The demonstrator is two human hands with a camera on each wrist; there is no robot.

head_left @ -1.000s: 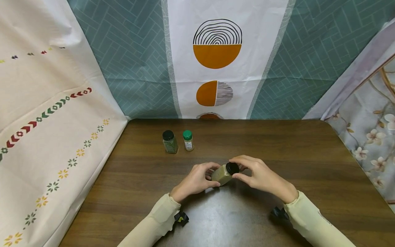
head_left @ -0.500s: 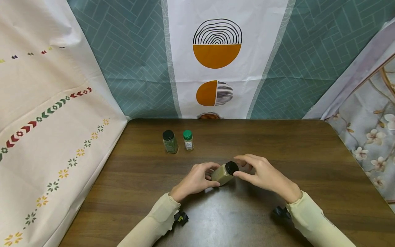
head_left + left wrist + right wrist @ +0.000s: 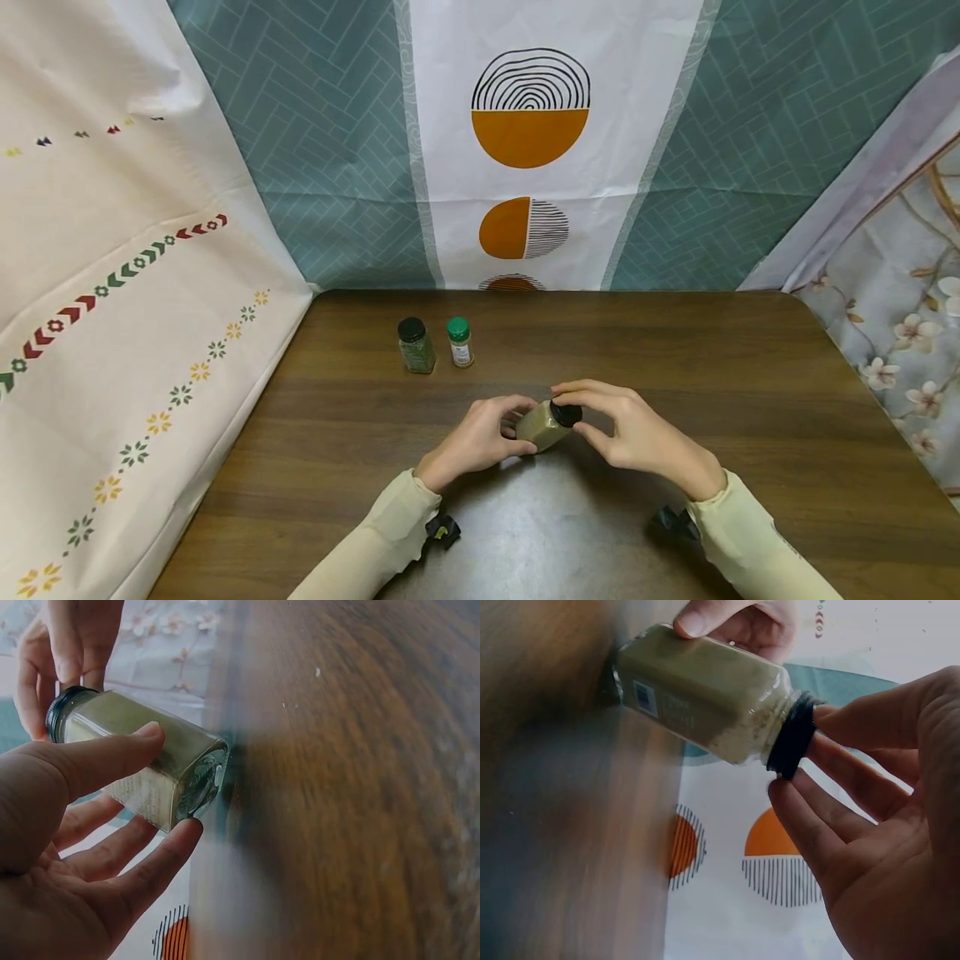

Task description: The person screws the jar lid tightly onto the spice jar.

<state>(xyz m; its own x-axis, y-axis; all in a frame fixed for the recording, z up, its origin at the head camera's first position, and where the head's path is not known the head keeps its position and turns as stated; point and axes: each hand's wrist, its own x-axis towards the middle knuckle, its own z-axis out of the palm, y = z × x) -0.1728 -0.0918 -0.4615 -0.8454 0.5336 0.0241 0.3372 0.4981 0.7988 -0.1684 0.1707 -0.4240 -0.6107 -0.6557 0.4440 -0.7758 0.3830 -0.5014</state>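
Observation:
A clear spice jar (image 3: 542,427) of pale green-brown powder is tilted, its black lid (image 3: 791,739) toward the right. My left hand (image 3: 480,433) grips the jar's body, the thumb on one side and fingers on the other, as the left wrist view shows. Around the lid, my right hand (image 3: 637,425) has its thumb and fingertips touching the rim. In the right wrist view a small barcode label shows on the jar's side. The lid sits on the jar's neck.
Farther back on the brown wooden table (image 3: 675,350) stand a black-lidded jar of green herbs (image 3: 417,350) and a smaller green-capped jar (image 3: 460,343). Patterned cloths (image 3: 337,167) hang behind the table and at both sides.
My right hand eased back from the lid with its fingers spread, then came back to hold it again. The left hand keeps its grip on the jar.

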